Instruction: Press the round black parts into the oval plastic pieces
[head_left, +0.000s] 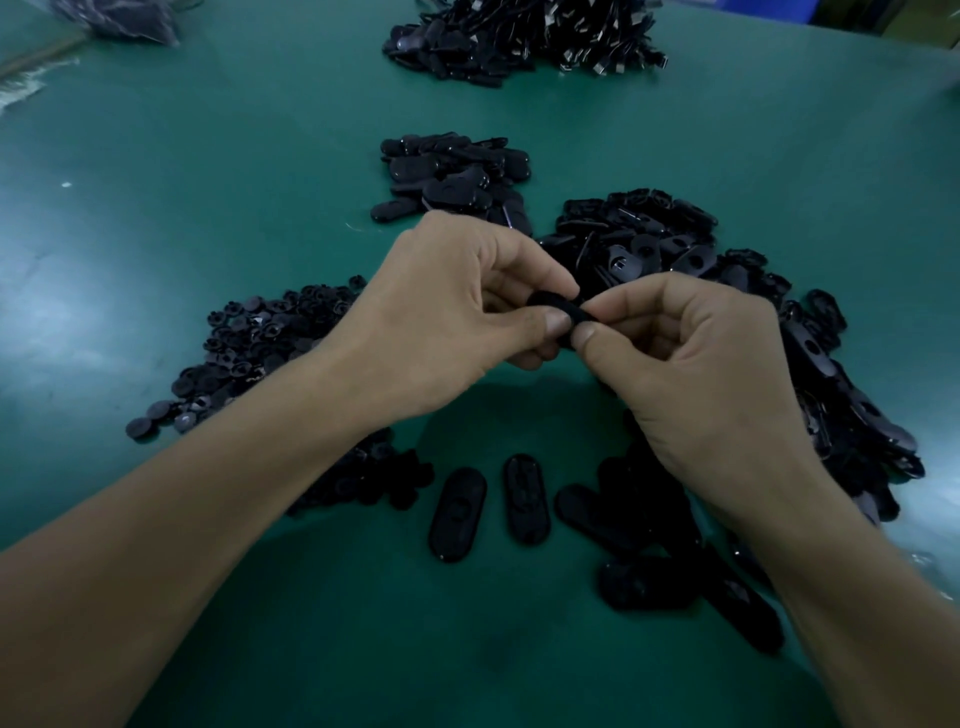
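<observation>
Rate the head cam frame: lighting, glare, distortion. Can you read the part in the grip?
Head view: dim, teal cast, black piles lose detail; soft glare on the green table at left and right edges; wide-angle stretch toward the corners; black piece pinched between left hand and right hand is mostly hidden, shape unreadable.

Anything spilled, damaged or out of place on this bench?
Nothing stands out. The left hand and right hand pinch one black piece over the green table; round parts lie heaped left, oval pieces right.
</observation>
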